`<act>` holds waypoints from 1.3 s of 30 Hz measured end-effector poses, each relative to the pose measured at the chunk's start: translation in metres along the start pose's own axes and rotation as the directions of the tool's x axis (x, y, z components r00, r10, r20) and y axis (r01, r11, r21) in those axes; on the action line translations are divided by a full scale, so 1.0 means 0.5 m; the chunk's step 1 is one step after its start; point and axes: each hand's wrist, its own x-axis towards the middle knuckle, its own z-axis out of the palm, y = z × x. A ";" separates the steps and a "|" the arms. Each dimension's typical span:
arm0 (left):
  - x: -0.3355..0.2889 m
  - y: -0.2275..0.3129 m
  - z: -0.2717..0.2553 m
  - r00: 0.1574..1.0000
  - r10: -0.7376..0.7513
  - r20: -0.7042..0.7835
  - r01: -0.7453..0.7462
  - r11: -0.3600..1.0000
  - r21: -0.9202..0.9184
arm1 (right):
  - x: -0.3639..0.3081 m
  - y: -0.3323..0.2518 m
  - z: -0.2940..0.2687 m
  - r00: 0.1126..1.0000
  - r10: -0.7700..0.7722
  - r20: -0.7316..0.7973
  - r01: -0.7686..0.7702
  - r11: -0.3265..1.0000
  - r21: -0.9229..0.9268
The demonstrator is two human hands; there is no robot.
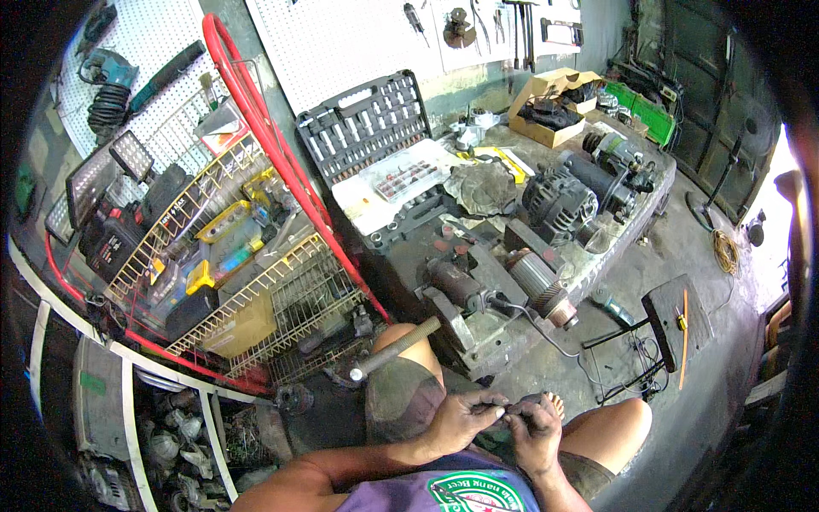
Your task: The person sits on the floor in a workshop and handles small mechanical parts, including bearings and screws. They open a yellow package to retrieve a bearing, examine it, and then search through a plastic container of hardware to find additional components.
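In front of my lap, my left hand [465, 420] and my right hand [534, 428] meet with their fingertips pinched close together. Something small and dark seems to be between them, too small and shadowed to name. The fingers look smudged with grime. Across my left thigh, apart from both hands, a thick ridged rod [397, 350] lies at a slant. Beyond my hands, on the near end of the workbench, a motor armature [542, 286] with copper at its tip rests beside a dark cylindrical motor housing [454, 283].
On the bench [610, 252] stand an alternator [559, 205], an opened socket set [367, 124], a compartment box [405, 181] and a cardboard box [550, 115]. At left, a red-framed wire rack [290, 256] holds tools. A stool [674, 324] stands at right, near loose cables.
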 end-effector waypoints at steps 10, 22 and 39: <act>0.010 0.042 -0.027 0.997 0.078 -0.012 -0.074 0.983 0.169 | 0.034 -0.011 0.017 0.994 0.079 -0.081 -0.078 0.997 0.012; 0.017 0.017 0.011 1.000 0.002 0.023 0.008 0.910 -0.414 | 0.029 -0.008 -0.015 0.996 0.012 -0.084 -0.002 0.992 0.126; 0.017 0.023 0.029 0.993 -0.099 0.068 0.120 0.789 -0.602 | 0.000 0.007 -0.015 0.973 0.210 -0.091 -0.184 0.955 0.233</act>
